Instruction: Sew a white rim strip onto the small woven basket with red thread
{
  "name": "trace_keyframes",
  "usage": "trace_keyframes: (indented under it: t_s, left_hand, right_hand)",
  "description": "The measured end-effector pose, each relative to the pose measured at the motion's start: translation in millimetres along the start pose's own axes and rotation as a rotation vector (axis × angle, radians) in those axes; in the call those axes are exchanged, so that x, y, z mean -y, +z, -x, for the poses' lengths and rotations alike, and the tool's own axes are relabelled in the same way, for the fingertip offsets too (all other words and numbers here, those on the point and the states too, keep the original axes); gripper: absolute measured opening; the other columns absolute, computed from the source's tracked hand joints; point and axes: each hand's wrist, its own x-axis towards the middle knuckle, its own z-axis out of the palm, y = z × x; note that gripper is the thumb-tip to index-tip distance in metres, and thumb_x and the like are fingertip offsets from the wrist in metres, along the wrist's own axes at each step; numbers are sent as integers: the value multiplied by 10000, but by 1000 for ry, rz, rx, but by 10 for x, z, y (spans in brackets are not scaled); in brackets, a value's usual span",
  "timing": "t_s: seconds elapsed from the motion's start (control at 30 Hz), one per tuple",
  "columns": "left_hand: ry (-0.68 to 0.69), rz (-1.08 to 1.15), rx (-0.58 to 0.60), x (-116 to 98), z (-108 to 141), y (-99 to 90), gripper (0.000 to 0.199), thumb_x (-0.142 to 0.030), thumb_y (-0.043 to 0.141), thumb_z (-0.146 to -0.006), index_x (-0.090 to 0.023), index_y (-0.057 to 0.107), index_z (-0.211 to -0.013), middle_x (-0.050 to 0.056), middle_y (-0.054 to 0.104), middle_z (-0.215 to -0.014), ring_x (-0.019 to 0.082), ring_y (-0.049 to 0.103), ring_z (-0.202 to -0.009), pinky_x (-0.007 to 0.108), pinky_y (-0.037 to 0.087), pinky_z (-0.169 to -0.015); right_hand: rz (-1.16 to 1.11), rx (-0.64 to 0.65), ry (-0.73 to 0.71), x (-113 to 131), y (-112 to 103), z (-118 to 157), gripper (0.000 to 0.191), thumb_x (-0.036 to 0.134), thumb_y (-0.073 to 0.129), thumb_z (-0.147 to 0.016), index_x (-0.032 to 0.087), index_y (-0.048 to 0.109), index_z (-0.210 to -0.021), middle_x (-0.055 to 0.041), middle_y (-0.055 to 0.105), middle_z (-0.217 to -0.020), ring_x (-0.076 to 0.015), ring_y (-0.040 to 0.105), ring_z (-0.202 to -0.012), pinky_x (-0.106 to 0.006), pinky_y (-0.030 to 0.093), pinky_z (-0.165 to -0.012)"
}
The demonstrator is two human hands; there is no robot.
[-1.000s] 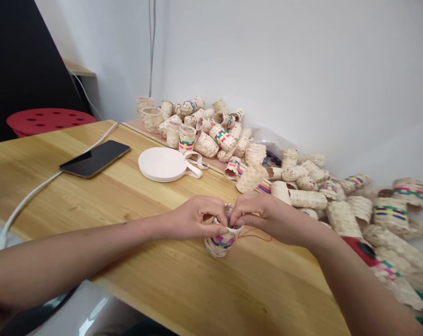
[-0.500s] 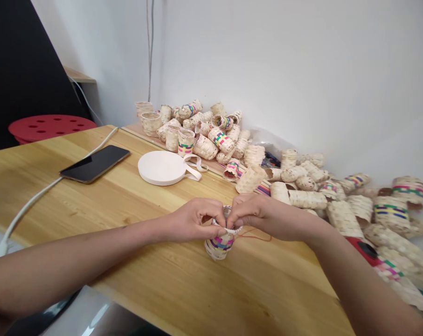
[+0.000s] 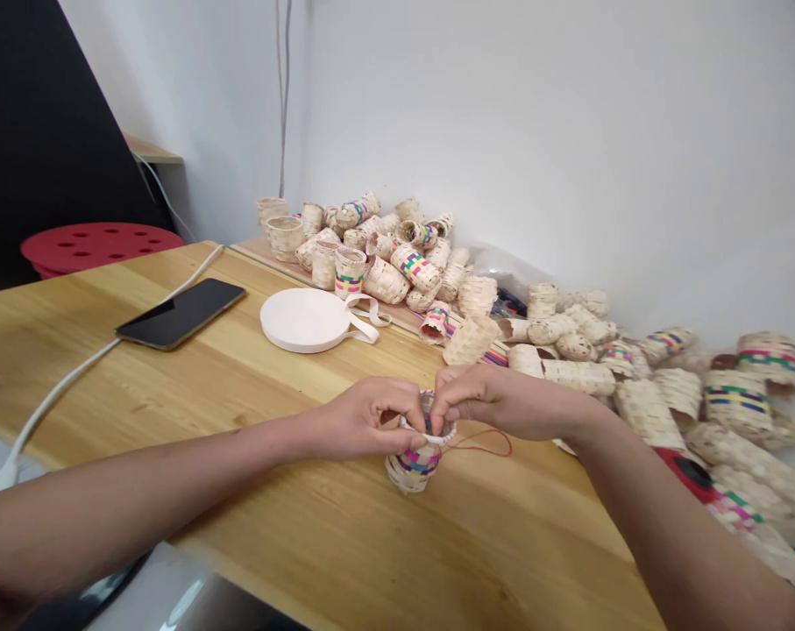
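A small woven basket [image 3: 413, 466] with purple, blue and yellow strips stands upright on the wooden table [image 3: 292, 543]. My left hand [image 3: 374, 419] pinches its rim from the left, thumb outside and fingertips over the edge. At the rim's right side my right hand [image 3: 486, 401] has its fingers bent down into the mouth, closed; whether they hold anything besides the rim is hidden. A thin orange cord [image 3: 495, 447] loops out on the table to the right of the basket.
Many woven baskets [image 3: 416, 267] are heaped along the wall, reaching to the right. A white round disc with a strap [image 3: 305, 321] lies beyond my hands. A phone [image 3: 181, 314] rests by a white cable [image 3: 61, 379] at left. A red stool [image 3: 101, 247] stands behind.
My right fingers have shifted slightly on the rim, and more of the basket's mouth shows between the hands. The view has tilted up slightly. The left hand keeps its pinch.
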Motion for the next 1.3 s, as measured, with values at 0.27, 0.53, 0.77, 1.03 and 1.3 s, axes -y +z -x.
trace_keyframes:
  t_s: [0.27, 0.53, 0.77, 1.03, 1.3]
  left_hand:
    - [-62, -18, -55, 4, 19, 5, 149, -229, 614, -831, -110, 642, -746, 30, 612, -741, 108, 541, -691, 208, 404, -662]
    - [-96, -34, -107, -5, 15, 32, 178, -266, 614, -817, -119, 636, -718, 16, 605, -710, 110, 533, -683, 202, 397, -650]
    - [-138, 12, -169, 9, 9, 51, 176, -268, 623, -797, -115, 630, -710, 16, 601, -706, 114, 535, -681, 203, 398, -639]
    - [-174, 67, -189, 49, 10, 60, 188, -280, 632, -795, -113, 625, -709, 7, 576, -690, 97, 496, -647, 186, 367, -596]
    - [-254, 67, -240, 93, -3, 52, 217, -304, 628, -772, -110, 606, -677, 11, 558, -664, 103, 487, -615, 196, 352, -570]
  right_hand:
    - [-71, -24, 76, 41, -20, -58, 136, 149, 547, -891, 164, 681, -911, 1, 630, -849, -113, 569, -797, -208, 414, -727]
    - [132, -389, 258, 267, 238, 8, 156, 113, 532, -879, 218, 645, -905, 28, 666, -853, -123, 580, -773, -232, 395, -680]
    - [502, -570, 178, 279, 502, 123, 200, 151, 431, -954, 221, 593, -1046, -41, 664, -957, -189, 579, -877, -328, 412, -761]
    - [789, -722, 10, 140, 671, 122, 141, 181, 486, -941, 199, 623, -971, -50, 649, -1013, -213, 531, -962, -369, 399, -830]
    - [916, -880, -161, 19, 800, -52, 178, 155, 456, -955, 169, 633, -941, -63, 654, -978, -194, 519, -944, -357, 392, -837]
